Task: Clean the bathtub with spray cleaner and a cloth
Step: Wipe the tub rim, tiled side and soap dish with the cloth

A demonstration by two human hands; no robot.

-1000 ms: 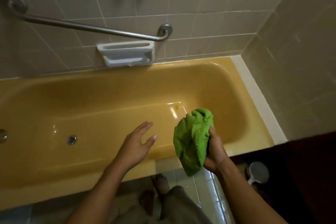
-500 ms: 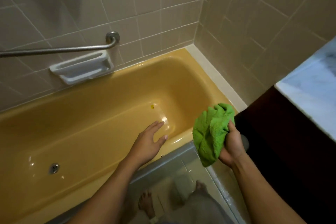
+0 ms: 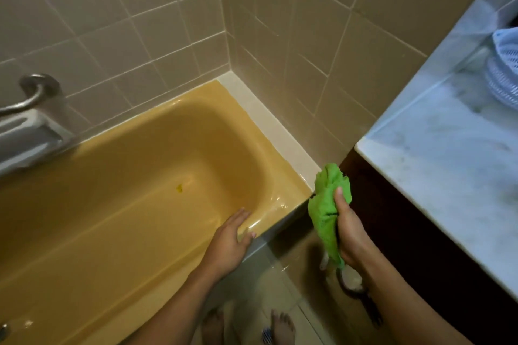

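Head view: the green cloth (image 3: pixel 328 204) is bunched in the right hand (image 3: pixel 347 230), fingers and thumb curled round it, its tail hanging below the fist, just off the tub's end corner and not on it. The left hand (image 3: pixel 228 241), to the left of that, is flat with fingers straight over the near rim of the bathtub (image 3: pixel 229 148); whether it touches is unclear. No spray bottle shows. By my reading wiping has not started: no foam or streaks, and a small yellow speck (image 3: pixel 179 188) sits on the tub floor beyond the left hand. The tub is glossy mustard enamel with rounded corners, the cloth nubby terry. Beyond both hands are matt beige tiles; right of the right hand, a veined marble bench (image 3: pixel 448 162)
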